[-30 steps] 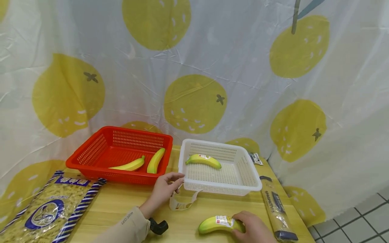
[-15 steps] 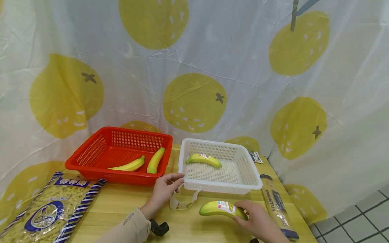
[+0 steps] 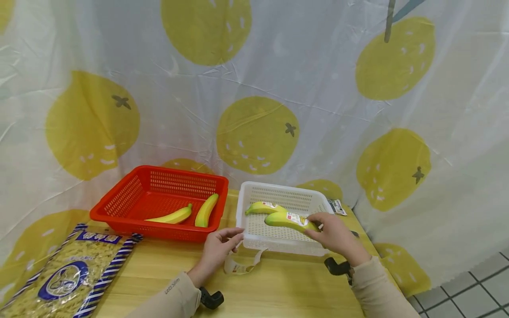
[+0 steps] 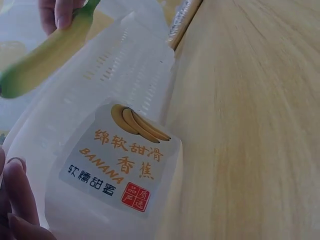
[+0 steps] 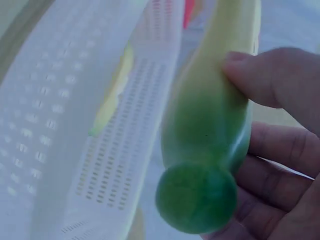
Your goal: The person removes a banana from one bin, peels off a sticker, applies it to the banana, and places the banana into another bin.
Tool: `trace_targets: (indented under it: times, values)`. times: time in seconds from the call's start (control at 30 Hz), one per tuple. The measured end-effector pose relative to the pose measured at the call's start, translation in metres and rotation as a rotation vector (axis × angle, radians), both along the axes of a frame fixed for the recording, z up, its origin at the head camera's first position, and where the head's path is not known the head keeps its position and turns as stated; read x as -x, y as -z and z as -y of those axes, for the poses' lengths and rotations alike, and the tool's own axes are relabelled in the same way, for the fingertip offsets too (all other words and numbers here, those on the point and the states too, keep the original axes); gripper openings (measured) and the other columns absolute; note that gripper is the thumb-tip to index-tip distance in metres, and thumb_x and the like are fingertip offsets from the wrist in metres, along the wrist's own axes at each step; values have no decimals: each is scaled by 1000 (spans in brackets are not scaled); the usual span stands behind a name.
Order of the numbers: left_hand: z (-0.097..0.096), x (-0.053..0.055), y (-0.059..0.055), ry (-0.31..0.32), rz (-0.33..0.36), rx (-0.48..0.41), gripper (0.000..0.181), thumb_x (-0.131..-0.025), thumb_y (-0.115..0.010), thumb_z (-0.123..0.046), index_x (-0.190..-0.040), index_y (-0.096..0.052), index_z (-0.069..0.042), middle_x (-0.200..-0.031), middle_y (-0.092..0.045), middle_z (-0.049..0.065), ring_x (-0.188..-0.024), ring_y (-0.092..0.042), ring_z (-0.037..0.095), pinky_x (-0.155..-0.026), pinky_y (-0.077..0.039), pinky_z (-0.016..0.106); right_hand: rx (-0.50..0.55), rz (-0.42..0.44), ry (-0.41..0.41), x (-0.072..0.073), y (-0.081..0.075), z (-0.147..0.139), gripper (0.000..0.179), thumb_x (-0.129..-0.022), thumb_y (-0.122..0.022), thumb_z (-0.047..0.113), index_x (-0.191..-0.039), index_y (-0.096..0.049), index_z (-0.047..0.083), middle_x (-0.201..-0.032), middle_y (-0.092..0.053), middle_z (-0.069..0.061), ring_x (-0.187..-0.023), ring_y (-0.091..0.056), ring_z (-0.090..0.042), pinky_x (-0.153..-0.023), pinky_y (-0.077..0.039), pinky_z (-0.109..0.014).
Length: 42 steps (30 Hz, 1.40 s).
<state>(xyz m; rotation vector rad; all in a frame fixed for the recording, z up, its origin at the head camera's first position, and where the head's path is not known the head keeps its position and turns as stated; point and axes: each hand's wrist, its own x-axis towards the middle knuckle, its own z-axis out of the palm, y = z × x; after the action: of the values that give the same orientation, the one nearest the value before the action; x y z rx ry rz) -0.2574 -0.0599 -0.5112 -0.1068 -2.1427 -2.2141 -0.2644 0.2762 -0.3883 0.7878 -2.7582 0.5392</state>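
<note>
Pinching a banana [image 3: 288, 221] near one end, right hand [image 3: 333, 234] holds it above the white basket [image 3: 282, 245], perhaps to leave its sticker [image 3: 296, 218] uncovered. Left hand [image 3: 220, 248] bends its fingers beside the basket; cannot tell whether they pinch the label strip [image 4: 115, 157].

The held banana [image 3: 284, 220] hides one end of the banana in the white basket [image 3: 270, 241]; the right hand [image 3: 333, 232] covers part of that basket's right side; lower left, the blue-striped pasta bag [image 3: 65, 269] runs off the edge; the small packet [image 3: 337, 206] behind carries print too tiny to read; in the left wrist view the left hand [image 4: 20, 200] is sliced by the edge.
</note>
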Motion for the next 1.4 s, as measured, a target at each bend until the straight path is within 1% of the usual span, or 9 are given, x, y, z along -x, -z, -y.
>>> trace_targets:
  times: [0.1, 0.23, 0.47, 0.57, 0.63, 0.73, 0.87, 1.0, 1.4]
  values:
    - [1, 1, 0, 10, -1, -6, 26, -91, -81, -22, -115, -79, -12, -99, -75, 6, -69, -64, 22, -67, -56, 26, -38, 60, -2, 32, -2, 6, 10, -93, -78, 22, -91, -72, 15, -77, -58, 9, -67, -48, -4, -66, -47, -29]
    - [2, 3, 0, 34, -6, -22, 30, -90, -81, -21, -117, -78, -8, -99, -76, 8, -68, -63, 21, -68, -56, 26, -88, 143, -7, 69, 0, 18, 30, -94, -76, 21, -71, -56, 15, -60, -36, 7, -49, -35, -6, -58, -37, -28]
    - [2, 2, 0, 23, -4, -30, 29, -91, -80, -19, -117, -77, -7, -98, -75, 8, -68, -63, 21, -66, -56, 26, -132, 278, 30, 108, 9, 47, 32, -91, -76, 18, -69, -52, 16, -57, -42, 5, -41, -46, -10, -48, -41, -28]
    - [0, 1, 0, 24, -6, -24, 30, -91, -80, -20, -118, -77, -6, -99, -76, 7, -68, -63, 20, -65, -57, 26, -149, 343, 71, 118, 15, 57, 19, -89, -72, 11, -78, -58, 10, -67, -50, -1, -43, -44, -12, -46, -39, -28]
    - [-1, 1, 0, 26, -9, -19, 30, -92, -80, -21, -118, -77, -6, -101, -77, 7, -68, -64, 20, -65, -57, 26, -182, 365, 100, 124, 19, 63, 8, -87, -69, 5, -90, -62, 7, -81, -59, -5, -46, -46, -13, -47, -41, -29]
    - [-1, 1, 0, 22, -8, -17, 30, -91, -80, -22, -117, -78, -7, -102, -77, 8, -68, -64, 20, -65, -57, 26, -251, 348, 104, 129, 24, 70, 22, -83, -68, -1, -104, -64, 6, -98, -65, -8, -59, -50, -15, -56, -45, -31]
    - [0, 2, 1, 16, -4, -15, 28, -91, -81, -22, -115, -79, -9, -101, -77, 7, -69, -64, 20, -65, -57, 25, -310, 301, 36, 131, 31, 79, 15, -80, -68, -3, -87, -62, 9, -83, -63, -4, -69, -50, -18, -64, -44, -33]
    - [1, 3, 3, 18, -5, -13, 28, -90, -81, -23, -114, -79, -9, -101, -77, 8, -68, -65, 19, -64, -57, 26, -309, 286, -15, 129, 41, 84, 23, -79, -66, -9, -72, -59, 12, -69, -54, 1, -63, -47, -16, -60, -41, -31]
    - [-1, 2, 3, 9, 1, -22, 27, -91, -80, -22, -115, -79, -9, -98, -76, 5, -69, -64, 20, -64, -57, 27, -297, 250, -24, 131, 56, 85, 36, -78, -65, -14, -61, -49, 14, -59, -41, 5, -57, -37, -12, -55, -32, -27]
